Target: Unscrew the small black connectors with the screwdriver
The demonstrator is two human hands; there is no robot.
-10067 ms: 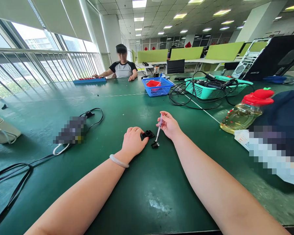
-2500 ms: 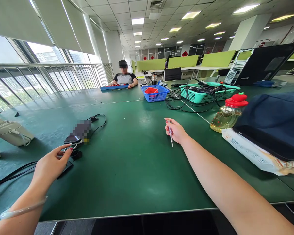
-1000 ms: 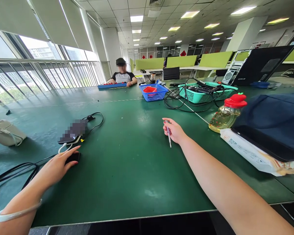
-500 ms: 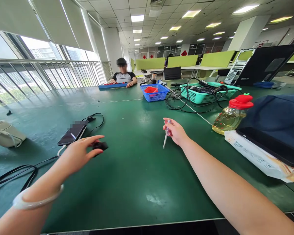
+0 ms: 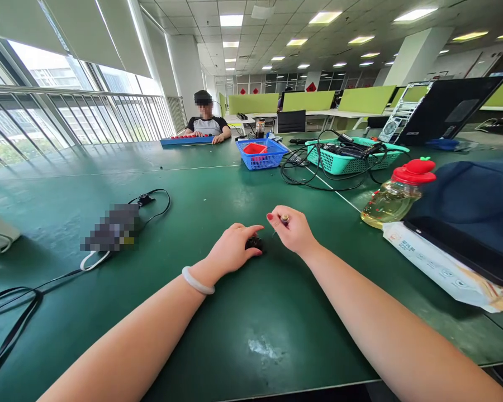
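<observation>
A cable (image 5: 8, 312) and a blurred object (image 5: 109, 234) are seen at far left on the green surface (image 5: 218, 329). Near centre, a small black part (image 5: 254, 243) is pressed to the surface under the left hand (image 5: 232, 250), fingers clenched over it. Just beside it, a screwdriver (image 5: 284, 218) is pinched in the right hand (image 5: 291, 231), tip toward the part; contact can't be told. Further back, blue basket (image 5: 259, 154) & teal basket (image 5: 352, 156); at right, a bottle (image 5: 396, 192).

Both hands (image 5: 235, 249) at black part (image 5: 254, 243)
</observation>
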